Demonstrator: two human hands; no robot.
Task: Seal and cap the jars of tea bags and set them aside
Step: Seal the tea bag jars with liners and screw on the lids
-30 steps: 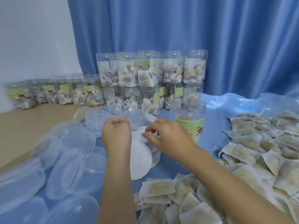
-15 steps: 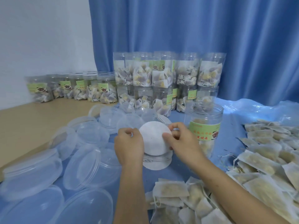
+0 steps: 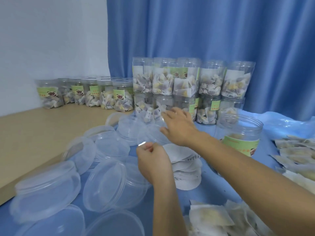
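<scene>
**Right hand reached for a cap; left kept a pinch**

The open jar stood uncapped at the right, on the blue cloth, with loose tea bags crowding its right side and more at the near edge. Clear caps filled the near left up to the cloth's edge, where bare tabletop ran out to the left. Free room lay only between the stack of white seals and the jar.

The left hand pinched something small and shiny at its fingertips; what it was could not be told. The right hand, fingers spread, hovered over a cap just in front of the stacked full jars.

Half a second earlier both hands had held one white seal between them; the right had since let go and moved far-left towards the caps.
</scene>
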